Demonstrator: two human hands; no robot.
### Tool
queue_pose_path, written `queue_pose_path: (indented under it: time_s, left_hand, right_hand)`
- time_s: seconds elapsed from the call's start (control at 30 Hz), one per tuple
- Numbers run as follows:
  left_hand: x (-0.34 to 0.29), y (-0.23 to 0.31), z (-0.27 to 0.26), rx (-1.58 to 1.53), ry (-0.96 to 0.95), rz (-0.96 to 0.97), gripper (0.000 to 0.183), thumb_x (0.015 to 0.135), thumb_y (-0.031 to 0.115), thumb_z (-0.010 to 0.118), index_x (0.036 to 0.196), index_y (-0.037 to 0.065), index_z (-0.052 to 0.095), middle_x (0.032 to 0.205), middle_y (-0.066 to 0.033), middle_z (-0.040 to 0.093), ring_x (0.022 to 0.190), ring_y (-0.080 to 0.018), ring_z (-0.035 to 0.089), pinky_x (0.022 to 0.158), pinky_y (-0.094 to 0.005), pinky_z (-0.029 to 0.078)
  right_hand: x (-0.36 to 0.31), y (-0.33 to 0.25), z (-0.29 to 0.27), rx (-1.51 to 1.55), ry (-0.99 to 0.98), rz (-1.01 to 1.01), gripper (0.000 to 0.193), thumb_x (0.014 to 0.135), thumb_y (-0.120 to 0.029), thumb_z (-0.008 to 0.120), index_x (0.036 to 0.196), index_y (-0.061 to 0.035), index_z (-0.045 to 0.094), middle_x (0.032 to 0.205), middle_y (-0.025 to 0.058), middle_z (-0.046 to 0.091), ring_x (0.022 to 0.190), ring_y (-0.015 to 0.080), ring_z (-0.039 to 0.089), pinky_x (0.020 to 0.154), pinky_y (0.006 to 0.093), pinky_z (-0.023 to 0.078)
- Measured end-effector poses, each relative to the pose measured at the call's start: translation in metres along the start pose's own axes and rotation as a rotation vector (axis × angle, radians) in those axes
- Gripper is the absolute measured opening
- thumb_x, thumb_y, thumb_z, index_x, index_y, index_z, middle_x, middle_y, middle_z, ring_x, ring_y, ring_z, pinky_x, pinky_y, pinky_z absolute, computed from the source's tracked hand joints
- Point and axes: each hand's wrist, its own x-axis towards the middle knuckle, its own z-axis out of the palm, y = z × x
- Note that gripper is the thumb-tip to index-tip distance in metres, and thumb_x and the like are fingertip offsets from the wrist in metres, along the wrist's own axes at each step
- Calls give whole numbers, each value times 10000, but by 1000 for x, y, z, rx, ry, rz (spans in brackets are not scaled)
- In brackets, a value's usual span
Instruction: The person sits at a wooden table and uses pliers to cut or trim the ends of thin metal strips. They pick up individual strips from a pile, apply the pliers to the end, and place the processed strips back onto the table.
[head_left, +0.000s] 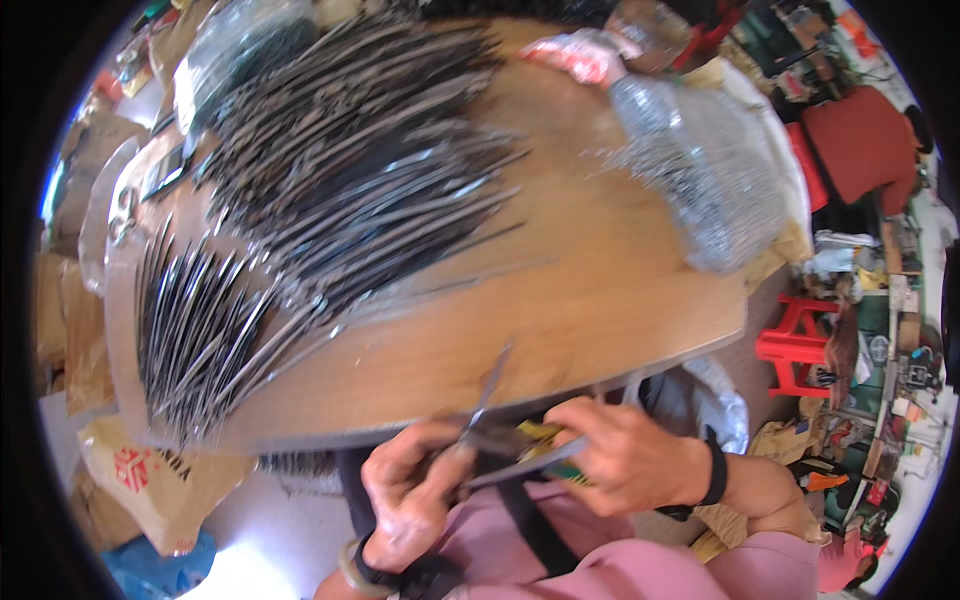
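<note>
Close to my body, at the table's near edge, my left hand (412,485) is closed with its fingers pinching a thin dark metal strip (490,385) that sticks up over the wooden table (570,290). My right hand (635,462) is wrapped round a hand tool with yellow and green handles (540,432). The tool's head is blurred where it meets the left fingers, so its exact kind is unclear. A flat grey strip (530,464) slants between the two hands; I cannot tell whether it belongs to the tool.
A large pile of long dark metal strips (370,150) covers the table's far left, with a smaller bundle (200,330) nearer. Clear plastic bags of thin metal pieces (720,170) lie at the right. A red stool (797,345) stands beyond; a paper bag (140,480) sits lower left.
</note>
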Motion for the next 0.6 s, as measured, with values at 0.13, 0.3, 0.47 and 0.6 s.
queue_pose_path:
  time_s: [0.13, 0.3, 0.47, 0.6]
  left_hand:
    - [9, 17, -6, 92, 137, 104, 39, 851, 1, 612, 833, -29, 596, 660, -68, 581, 439, -106, 483, 391, -226, 346]
    - [11, 40, -41, 101, 235, 65, 72, 869, 57, 619, 904, -3, 599, 661, -72, 591, 408, -110, 456, 360, -226, 326]
    - [1, 44, -131, 666, 648, 432, 104, 878, -24, 607, 979, -44, 622, 809, -77, 597, 612, -112, 508, 531, -231, 401]
    - [29, 62, -131, 1373, 607, 722, 331, 758, -31, 685, 1086, -32, 642, 1063, -168, 566, 975, -328, 544, 882, -422, 449]
  right_hand:
    - [28, -3, -10, 19, -12, 4, 341, 729, -207, 730, 921, 35, 587, 954, 174, 546, 857, 303, 604, 719, 372, 516]
    - [54, 16, -40, 43, 62, -45, 351, 812, -241, 723, 997, 41, 624, 1136, 213, 587, 928, 333, 638, 776, 377, 536]
    - [85, 73, -88, -611, 479, -44, 268, 684, -19, 713, 938, 9, 630, 1111, 146, 572, 904, 329, 624, 750, 384, 544]
    - [88, 92, -96, -764, 396, -37, 246, 653, 83, 681, 882, 68, 592, 1082, 183, 577, 923, 347, 616, 781, 391, 518]
